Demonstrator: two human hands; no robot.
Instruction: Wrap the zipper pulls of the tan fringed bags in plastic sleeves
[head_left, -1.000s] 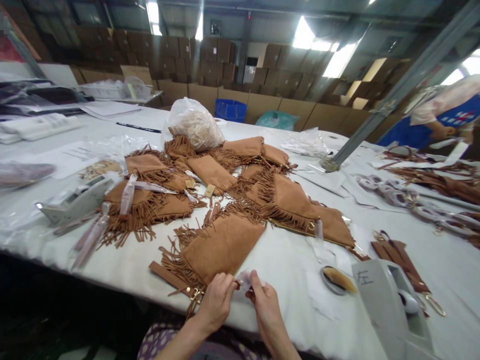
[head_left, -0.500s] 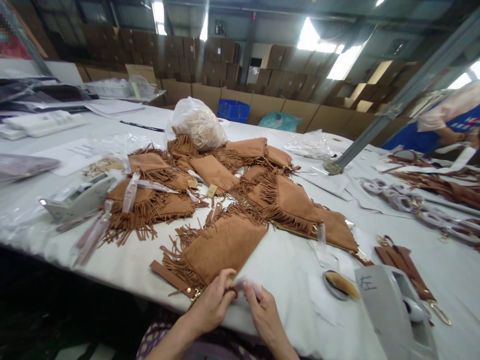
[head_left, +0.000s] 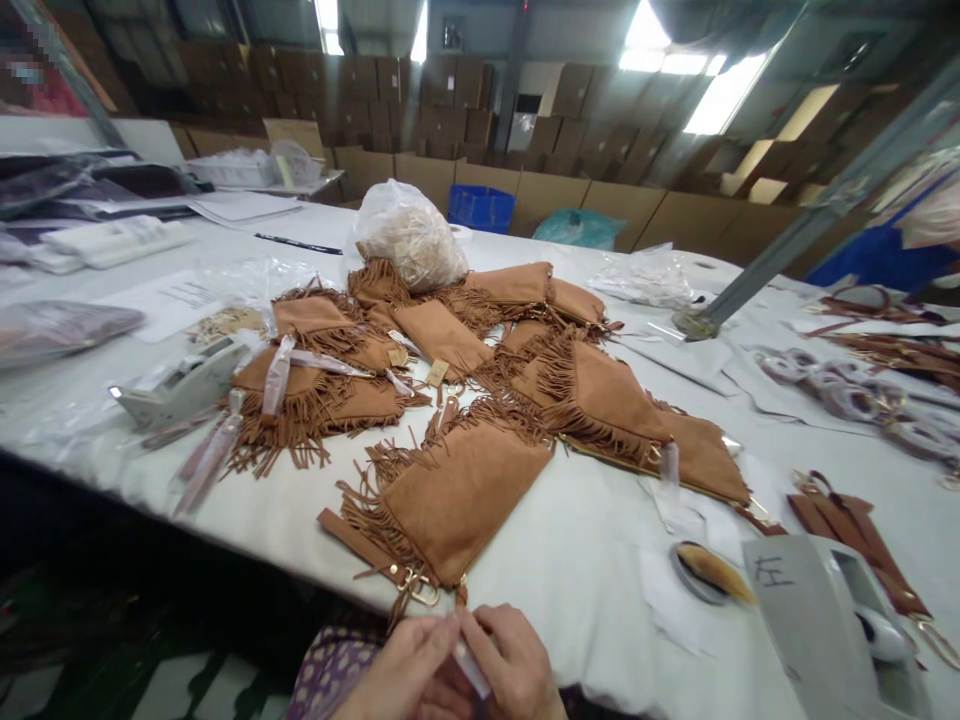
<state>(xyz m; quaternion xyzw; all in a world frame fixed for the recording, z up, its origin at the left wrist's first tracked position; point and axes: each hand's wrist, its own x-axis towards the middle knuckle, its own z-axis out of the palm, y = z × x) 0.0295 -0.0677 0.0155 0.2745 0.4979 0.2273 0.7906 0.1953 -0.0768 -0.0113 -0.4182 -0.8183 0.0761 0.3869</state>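
Observation:
A brown fringed pouch (head_left: 465, 490) lies flat at the near edge of the white table, with a strap (head_left: 360, 545) and a gold clasp (head_left: 424, 588) at its lower left corner. Just below the pouch, my left hand (head_left: 416, 655) and my right hand (head_left: 510, 655) are close together, fingers pinched. Between them is a small translucent wrapping strip (head_left: 471, 668), gripped by my right hand. The left fingertips meet the strip's upper end, beside a short brown tab (head_left: 461, 592) on the pouch's corner. What exactly the left fingers hold is hidden.
More fringed pouches (head_left: 611, 395) are heaped behind, near a plastic bag (head_left: 409, 235). Tape dispensers stand at left (head_left: 184, 385) and right (head_left: 825, 620). A round brush (head_left: 712, 573) lies right of my hands. A metal post (head_left: 795, 225) rises at the right.
Both hands have moved down toward my body and come together, with the translucent strip now pointing downward between them. The view has shifted slightly, and the pouch's corner tab is now exposed.

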